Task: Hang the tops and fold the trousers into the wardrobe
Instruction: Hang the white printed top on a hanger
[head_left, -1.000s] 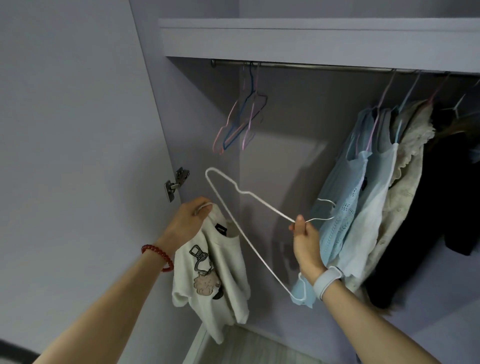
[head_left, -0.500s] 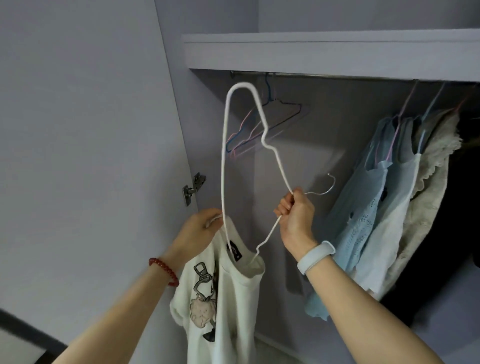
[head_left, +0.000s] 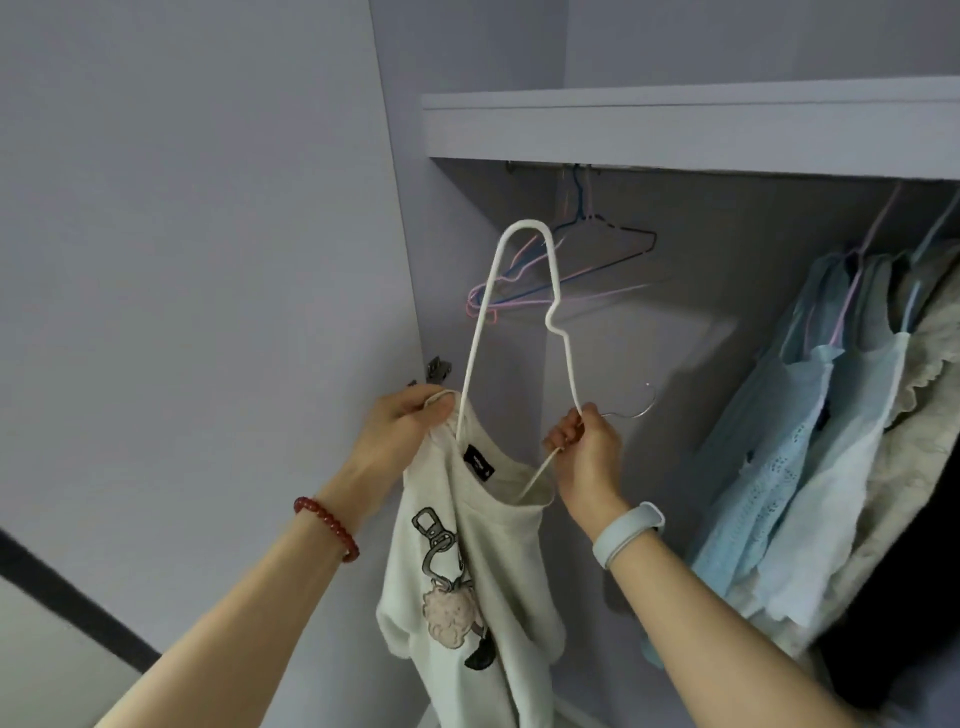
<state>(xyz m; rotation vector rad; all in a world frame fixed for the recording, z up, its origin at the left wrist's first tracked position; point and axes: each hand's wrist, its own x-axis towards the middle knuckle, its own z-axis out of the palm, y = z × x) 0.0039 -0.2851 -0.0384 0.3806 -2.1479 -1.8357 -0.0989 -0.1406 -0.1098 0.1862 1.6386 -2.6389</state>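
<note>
White wire hanger (head_left: 519, 322) standing nearly on end now, its long axis running from about six o'clock up to twelve, one shoulder loop high by the shelf (head_left: 675, 135) and the other end down inside the neck of the cream top (head_left: 478, 561). Right hand (head_left: 584, 452) is curled tight around the hanger at its neck, just below the metal hook (head_left: 636, 408), and that hook pokes out to three o'clock, towards the pale blue garments (head_left: 810, 467) already hanging. Left hand (head_left: 400, 431) pinches the collar of the top at about nine o'clock from the right hand, fingers and thumb closed on the fabric, holding the neck opening wide. The top itself hangs straight down from that grip, printed front facing us, at the wardrobe's left side, not yet on the rail (head_left: 535, 166).

Here's what the next move looks to hinge on: the lower arm of the hanger is in the neck hole, the upper arm is well outside and above it. I'd judge the right hand has to swing that upper end down, rolling the long axis from upright to level, while the left hand stretches the collar over the second shoulder. The left hand is the nearer one to the collar; the right owns the hanger.

Empty coloured hangers (head_left: 561, 275) hang on the rail at twelve o'clock, just behind the raised loop.
</note>
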